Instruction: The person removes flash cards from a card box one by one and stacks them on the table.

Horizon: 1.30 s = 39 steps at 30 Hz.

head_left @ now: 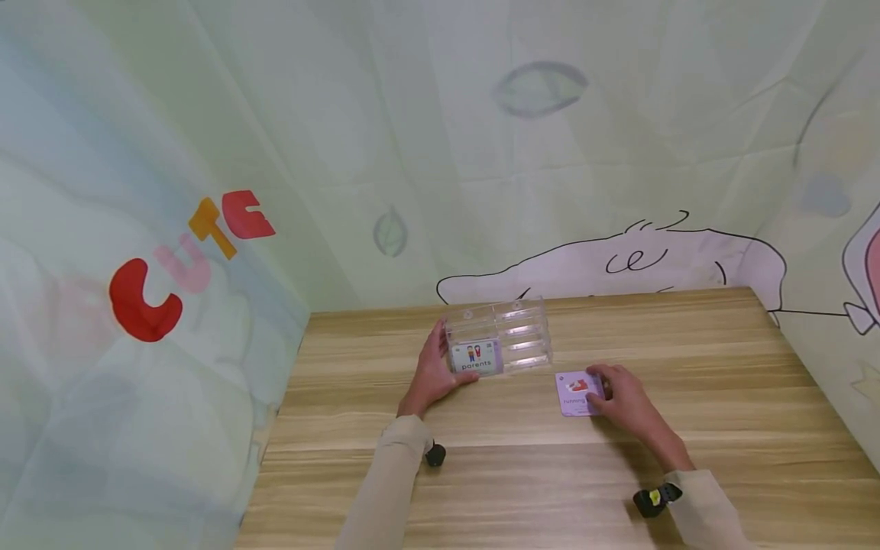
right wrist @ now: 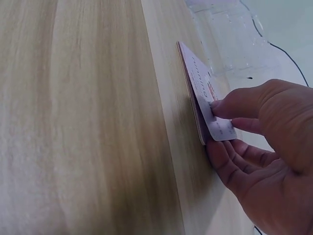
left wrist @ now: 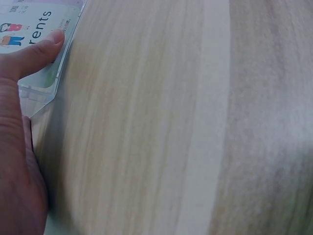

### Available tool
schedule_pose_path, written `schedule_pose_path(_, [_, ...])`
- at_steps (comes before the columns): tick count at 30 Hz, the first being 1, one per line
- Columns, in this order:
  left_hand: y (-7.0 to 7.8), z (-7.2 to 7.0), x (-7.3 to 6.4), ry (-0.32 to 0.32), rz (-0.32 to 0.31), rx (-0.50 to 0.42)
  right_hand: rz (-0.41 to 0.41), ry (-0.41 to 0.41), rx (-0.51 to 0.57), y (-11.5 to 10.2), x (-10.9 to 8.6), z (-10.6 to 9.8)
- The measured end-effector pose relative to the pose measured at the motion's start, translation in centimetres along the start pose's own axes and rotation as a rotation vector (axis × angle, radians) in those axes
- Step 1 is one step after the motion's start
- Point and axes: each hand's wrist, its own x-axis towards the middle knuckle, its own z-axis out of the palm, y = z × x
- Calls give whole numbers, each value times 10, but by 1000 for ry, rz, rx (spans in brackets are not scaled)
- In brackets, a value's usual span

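A clear plastic card holder (head_left: 526,333) with stepped slots stands near the back of the table, the "parents" picture card (head_left: 474,356) in its lower left part. My left hand (head_left: 431,372) grips the holder's left side, and in the left wrist view its thumb (left wrist: 45,49) lies over the card front. To the right, my right hand (head_left: 624,403) pinches a thin stack of purple cards (head_left: 572,391), "running" on top. Seen from the right wrist, the top card is lifted apart from those beneath at the near corner, thumb on its face.
The wood-grain table (head_left: 509,481) reaches back to a printed cloth wall (head_left: 426,153). Another cloth side with "CUTE" letters (head_left: 146,302) borders the left. Black wrist devices (head_left: 649,502) sit at both cuffs.
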Motion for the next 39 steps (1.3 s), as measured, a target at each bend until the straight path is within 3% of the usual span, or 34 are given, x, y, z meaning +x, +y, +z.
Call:
schedule_pose_path(12, [-1,0,0,-6,-12,-2,76,-45,-68,-9,1,1])
schedule_pose_path(24, [-1,-1,1,-4,4,-1,88,-76,-110,-12,2,-1])
schedule_pose_path(34, [0,-2,-1,-8,-4,3,-44,-36,-180,-27,12,-9])
schedule_pose_path(39, [-2,-1,1,-10,1,-2,-201,-33,-143,-42,22,-8])
